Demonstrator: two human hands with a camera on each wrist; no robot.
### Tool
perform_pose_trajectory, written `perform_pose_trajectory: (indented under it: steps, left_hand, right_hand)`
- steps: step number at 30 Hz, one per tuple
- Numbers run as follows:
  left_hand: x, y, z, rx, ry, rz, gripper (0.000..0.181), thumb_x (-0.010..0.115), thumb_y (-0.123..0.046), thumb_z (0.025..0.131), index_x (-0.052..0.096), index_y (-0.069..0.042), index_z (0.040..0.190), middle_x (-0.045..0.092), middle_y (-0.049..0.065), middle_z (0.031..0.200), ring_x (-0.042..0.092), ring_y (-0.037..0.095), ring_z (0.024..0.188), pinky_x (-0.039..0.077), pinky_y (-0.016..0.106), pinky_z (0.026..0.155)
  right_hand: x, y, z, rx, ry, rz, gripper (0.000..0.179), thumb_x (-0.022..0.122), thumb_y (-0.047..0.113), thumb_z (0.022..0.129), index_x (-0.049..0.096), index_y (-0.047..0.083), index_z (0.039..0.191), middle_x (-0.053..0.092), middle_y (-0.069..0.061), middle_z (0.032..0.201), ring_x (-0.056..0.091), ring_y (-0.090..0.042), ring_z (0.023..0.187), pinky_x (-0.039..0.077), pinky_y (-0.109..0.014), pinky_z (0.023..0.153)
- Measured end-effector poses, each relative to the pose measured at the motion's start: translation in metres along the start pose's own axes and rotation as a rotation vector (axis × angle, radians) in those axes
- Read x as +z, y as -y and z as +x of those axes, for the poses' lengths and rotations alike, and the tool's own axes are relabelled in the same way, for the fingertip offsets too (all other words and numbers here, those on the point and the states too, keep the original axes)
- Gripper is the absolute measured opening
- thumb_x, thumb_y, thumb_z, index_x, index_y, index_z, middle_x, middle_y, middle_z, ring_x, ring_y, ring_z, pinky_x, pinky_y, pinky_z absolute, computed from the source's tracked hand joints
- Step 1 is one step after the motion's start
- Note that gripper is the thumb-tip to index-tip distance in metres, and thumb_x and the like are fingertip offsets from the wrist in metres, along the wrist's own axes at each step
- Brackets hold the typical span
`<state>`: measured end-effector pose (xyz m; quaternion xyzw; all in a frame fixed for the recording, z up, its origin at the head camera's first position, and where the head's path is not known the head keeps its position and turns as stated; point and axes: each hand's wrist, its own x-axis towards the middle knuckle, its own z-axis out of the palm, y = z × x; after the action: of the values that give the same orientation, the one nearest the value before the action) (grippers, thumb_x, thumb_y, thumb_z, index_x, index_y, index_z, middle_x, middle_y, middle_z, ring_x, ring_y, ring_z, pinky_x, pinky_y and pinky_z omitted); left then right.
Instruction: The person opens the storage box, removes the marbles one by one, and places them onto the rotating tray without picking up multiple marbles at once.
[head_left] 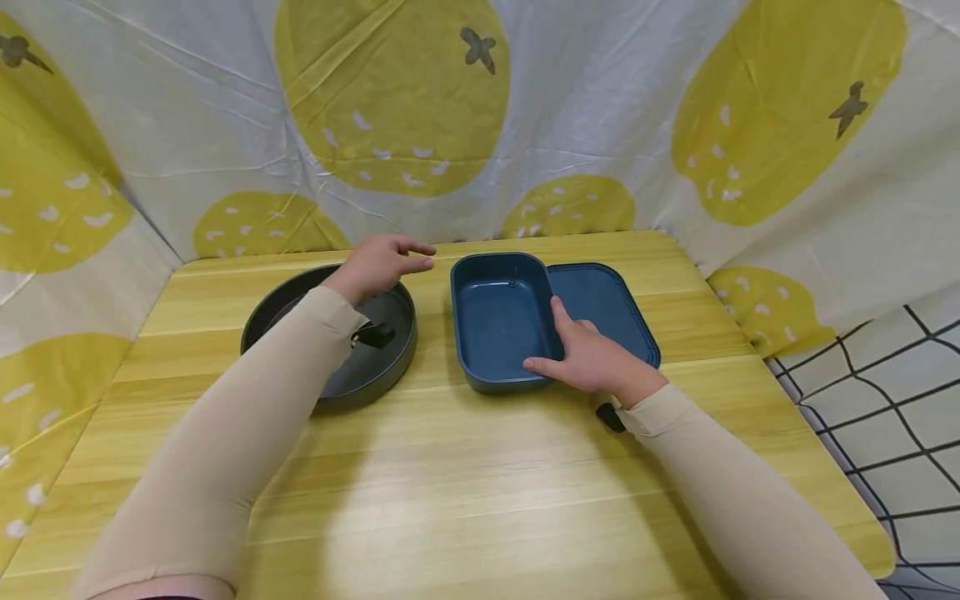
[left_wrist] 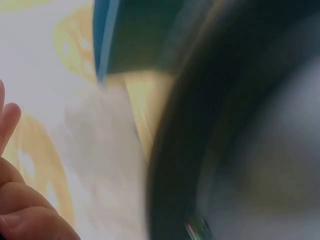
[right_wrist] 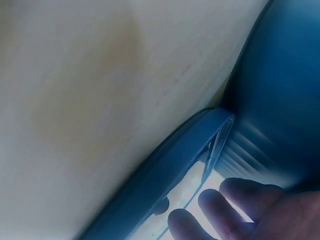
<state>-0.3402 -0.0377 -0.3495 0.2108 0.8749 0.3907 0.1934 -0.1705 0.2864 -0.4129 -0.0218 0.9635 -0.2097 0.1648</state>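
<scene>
A deep blue rectangular container (head_left: pixel 501 321) stands open-topped on the table. My right hand (head_left: pixel 588 350) holds its near right side, thumb over the rim and the other fingers outside. In the right wrist view those fingers (right_wrist: pixel 220 215) show between the container wall (right_wrist: pixel 280 100) and the lid's rim (right_wrist: pixel 175 160). A flat blue lid (head_left: pixel 603 304) lies right of the container, partly hidden by it. My left hand (head_left: pixel 382 265) hovers over the far right rim of a round dark pan (head_left: pixel 375 367), fingers pointing right, holding nothing. My left forearm covers part of the pan.
The wooden table (head_left: pixel 480 483) ends at a white curtain with yellow fruit prints (head_left: pixel 405 108) behind and on both sides. A black wire grid (head_left: pixel 892 433) stands past the right edge. Small black wrist cameras sit under both sleeves.
</scene>
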Motion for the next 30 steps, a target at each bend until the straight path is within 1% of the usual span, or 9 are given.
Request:
perform_pose_trajectory:
  steps: [2,7,10,12,14,17,24,28,30]
  left_hand:
    - [0.016,-0.019,0.011,0.03,-0.001,0.002,0.043,0.068,-0.037,0.104,0.067,-0.021,0.144,0.053,0.008,0.159,0.05,0.03,0.146,0.044,0.051,0.118]
    - [0.055,-0.054,0.04,0.053,0.002,-0.043,0.04,0.069,-0.034,0.104,0.07,-0.021,0.141,0.058,0.006,0.155,0.053,0.027,0.144,0.047,0.044,0.117]
    - [0.072,-0.067,0.054,0.031,-0.003,-0.058,0.039,0.069,-0.033,0.104,0.071,-0.02,0.14,0.059,0.007,0.153,0.052,0.028,0.144,0.046,0.043,0.118]
    - [0.081,-0.071,0.062,-0.002,-0.009,-0.078,0.039,0.069,-0.032,0.104,0.071,-0.019,0.14,0.06,0.008,0.152,0.052,0.029,0.144,0.045,0.044,0.119]
    - [0.09,-0.072,0.069,-0.039,-0.014,-0.102,0.038,0.069,-0.03,0.104,0.071,-0.018,0.139,0.062,0.009,0.15,0.053,0.03,0.142,0.045,0.046,0.118]
    - [0.103,-0.066,0.08,-0.078,-0.024,-0.092,0.037,0.07,-0.029,0.103,0.072,-0.018,0.138,0.064,0.008,0.147,0.056,0.03,0.14,0.047,0.046,0.116]
    - [0.128,-0.046,0.102,-0.145,-0.015,0.063,0.038,0.068,-0.03,0.105,0.07,-0.022,0.142,0.066,0.003,0.147,0.06,0.026,0.137,0.051,0.043,0.112]
    - [0.135,-0.043,0.108,-0.132,-0.004,0.162,0.038,0.067,-0.025,0.105,0.069,-0.02,0.142,0.066,0.002,0.147,0.059,0.026,0.138,0.051,0.041,0.112]
    - [0.136,-0.044,0.108,-0.131,0.003,0.189,0.037,0.067,-0.023,0.105,0.069,-0.02,0.142,0.066,0.001,0.147,0.058,0.026,0.139,0.051,0.04,0.112]
  right_hand:
    - [0.0,-0.001,0.0,0.005,-0.001,0.006,0.13,0.056,0.086,0.087,-0.015,0.013,0.168,0.012,-0.025,0.175,0.023,-0.051,0.158,0.036,-0.066,0.12]
    - [0.0,-0.002,-0.001,0.013,0.004,0.025,0.132,0.057,0.087,0.086,-0.015,0.014,0.168,0.014,-0.026,0.175,0.024,-0.052,0.157,0.035,-0.067,0.12]
    - [0.0,-0.002,-0.001,0.002,0.005,0.027,0.132,0.056,0.089,0.085,-0.015,0.014,0.168,0.013,-0.025,0.175,0.024,-0.052,0.157,0.035,-0.067,0.12]
    - [0.0,-0.002,-0.001,-0.008,0.005,0.033,0.131,0.056,0.088,0.086,-0.015,0.014,0.168,0.013,-0.023,0.176,0.023,-0.051,0.158,0.035,-0.067,0.12]
    - [0.0,-0.001,0.0,-0.018,0.003,0.032,0.131,0.055,0.088,0.086,-0.015,0.014,0.168,0.012,-0.022,0.176,0.023,-0.05,0.158,0.035,-0.066,0.121]
    - [0.001,0.0,0.0,-0.029,0.002,0.03,0.129,0.055,0.086,0.088,-0.015,0.014,0.168,0.011,-0.02,0.177,0.022,-0.049,0.159,0.035,-0.065,0.121]
    - [0.001,0.002,-0.001,-0.035,-0.005,0.035,0.126,0.058,0.082,0.09,-0.013,0.014,0.169,0.01,-0.018,0.177,0.02,-0.049,0.159,0.034,-0.065,0.122]
    - [0.001,0.0,-0.001,-0.03,-0.009,0.031,0.126,0.058,0.082,0.09,-0.014,0.015,0.168,0.01,-0.018,0.177,0.02,-0.048,0.16,0.035,-0.064,0.122]
    - [0.001,-0.001,-0.001,-0.028,-0.01,0.03,0.125,0.057,0.082,0.091,-0.015,0.015,0.168,0.01,-0.019,0.177,0.02,-0.048,0.16,0.035,-0.064,0.122]
